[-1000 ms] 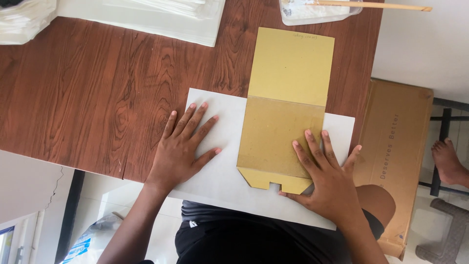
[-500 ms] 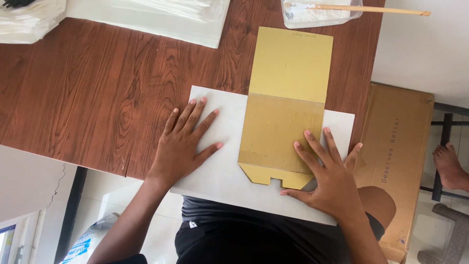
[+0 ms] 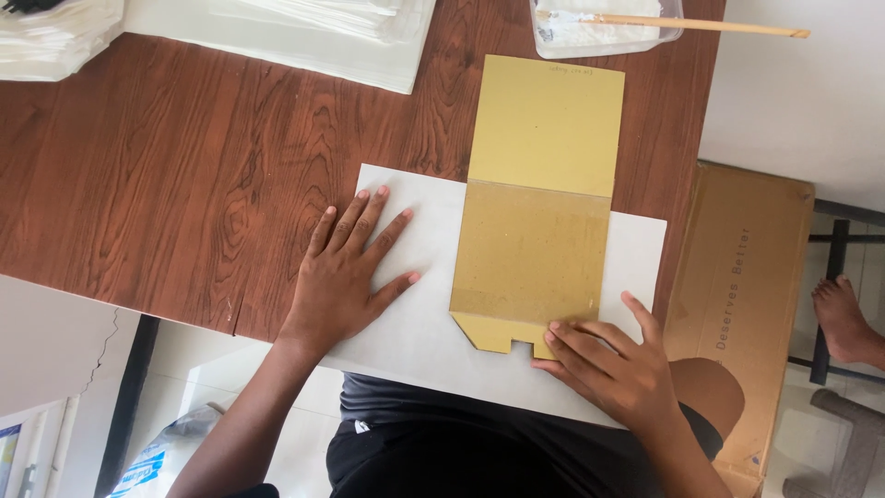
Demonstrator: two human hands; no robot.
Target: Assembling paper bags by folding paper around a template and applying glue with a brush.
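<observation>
A folded gold-yellow card piece point(image 3: 539, 198) lies on a white sheet of paper point(image 3: 433, 304) on a brown wooden table point(image 3: 184, 166). Its upper flap is brighter yellow, its lower panel duller, with a notched tab at the near edge. My left hand point(image 3: 346, 272) lies flat, fingers spread, on the left part of the white sheet, apart from the card. My right hand point(image 3: 608, 364) presses its fingertips on the card's near right corner and tab.
White paper stacks point(image 3: 304, 32) lie along the far edge. A clear plastic container point(image 3: 604, 28) with white paste and a wooden stick point(image 3: 710, 25) stands at the far right. A cardboard box point(image 3: 742, 295) stands on the floor to the right, with another person's bare foot point(image 3: 843, 323) beyond it.
My right hand has slid down and right, from resting over the card's lower panel to its near corner. My left hand has stayed flat on the white sheet.
</observation>
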